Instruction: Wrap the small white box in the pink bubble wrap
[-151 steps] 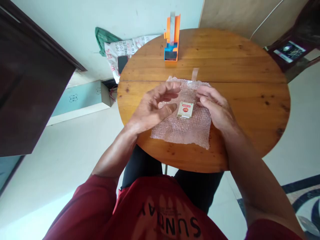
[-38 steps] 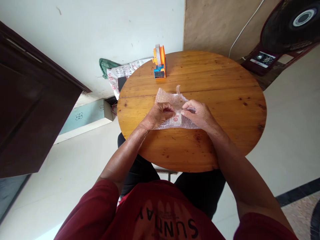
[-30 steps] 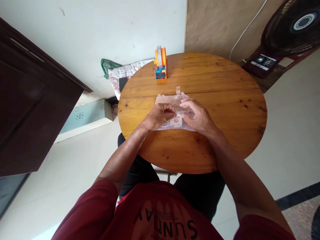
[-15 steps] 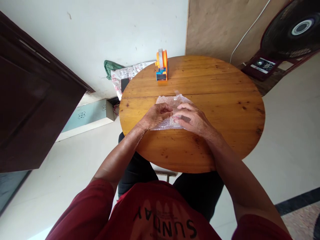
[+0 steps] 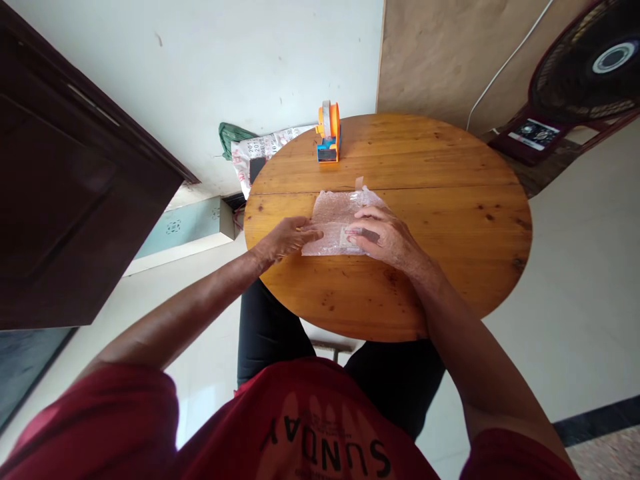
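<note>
Left hand has just drawn back from box to wrap's left edge; from here, can't tell whether fingertips pinch wrap or merely brush it. Right hand stays put, fingers apart, thumb over box, which lies near wrap's front edge, seemingly under folded layer. So right hand alone steadies box. Tape strip juts from far edge; dispenser stands beyond.
</note>
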Demonstrator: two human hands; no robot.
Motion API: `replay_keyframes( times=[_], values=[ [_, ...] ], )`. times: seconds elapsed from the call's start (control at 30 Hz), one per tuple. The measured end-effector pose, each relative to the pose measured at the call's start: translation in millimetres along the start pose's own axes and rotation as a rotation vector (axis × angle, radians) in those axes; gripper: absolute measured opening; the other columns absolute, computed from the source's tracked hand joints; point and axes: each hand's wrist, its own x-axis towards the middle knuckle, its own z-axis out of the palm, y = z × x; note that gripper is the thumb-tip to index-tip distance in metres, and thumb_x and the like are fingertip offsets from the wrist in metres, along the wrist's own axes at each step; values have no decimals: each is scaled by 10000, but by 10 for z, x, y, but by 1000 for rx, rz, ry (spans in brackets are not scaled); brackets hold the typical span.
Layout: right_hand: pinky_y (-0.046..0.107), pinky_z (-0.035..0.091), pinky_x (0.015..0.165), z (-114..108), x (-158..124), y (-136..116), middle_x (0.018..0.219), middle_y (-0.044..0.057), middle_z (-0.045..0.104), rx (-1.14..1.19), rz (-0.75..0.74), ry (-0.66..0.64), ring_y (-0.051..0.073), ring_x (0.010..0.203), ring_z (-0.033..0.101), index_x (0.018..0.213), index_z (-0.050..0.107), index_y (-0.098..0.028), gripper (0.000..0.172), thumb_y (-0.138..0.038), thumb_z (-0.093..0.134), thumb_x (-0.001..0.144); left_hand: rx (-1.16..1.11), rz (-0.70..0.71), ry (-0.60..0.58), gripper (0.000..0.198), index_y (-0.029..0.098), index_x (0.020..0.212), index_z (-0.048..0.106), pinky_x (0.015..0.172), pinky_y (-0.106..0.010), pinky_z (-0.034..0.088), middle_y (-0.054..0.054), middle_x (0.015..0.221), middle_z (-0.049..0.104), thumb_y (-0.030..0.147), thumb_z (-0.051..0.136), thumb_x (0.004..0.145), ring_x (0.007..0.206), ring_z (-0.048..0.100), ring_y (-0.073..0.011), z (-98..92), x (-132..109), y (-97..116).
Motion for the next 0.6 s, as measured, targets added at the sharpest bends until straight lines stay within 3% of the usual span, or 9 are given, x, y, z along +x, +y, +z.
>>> replay_keyframes(
  times=[0.17,0.27,0.47,0.6],
  values=[
    [417,503,962,12,7,24,1081,83,696,-5,-41,22,263,1041,635,942,767,-238,195,-366,624,906,-167,-291,-107,443,146,786,684,531,-241,494,-25,701,651,439,908,541,577,554,-103,-112,-86,14],
    [417,502,961,13,10,28,1092,85,698,1,-34,19,262,1044,637,948,767,-239,203,-378,625,908,-237,-339,-118,496,131,790,707,568,-284,546,-63,744,695,442,941,482,634,616,-142,-58,-90,43],
    [413,498,970,20,0,30,1119,77,693,16,-6,13,257,1058,634,965,763,-255,212,-404,622,910,-238,-253,-10,359,167,591,632,406,-223,320,-7,592,610,412,895,571,489,493,-91,193,20,100],
    [418,497,966,29,2,33,1117,82,695,19,-5,12,261,1056,631,961,759,-250,205,-398,627,909,-157,-253,70,308,179,568,593,436,-256,304,8,549,574,329,857,618,451,476,-104,297,117,80]
  ],
)
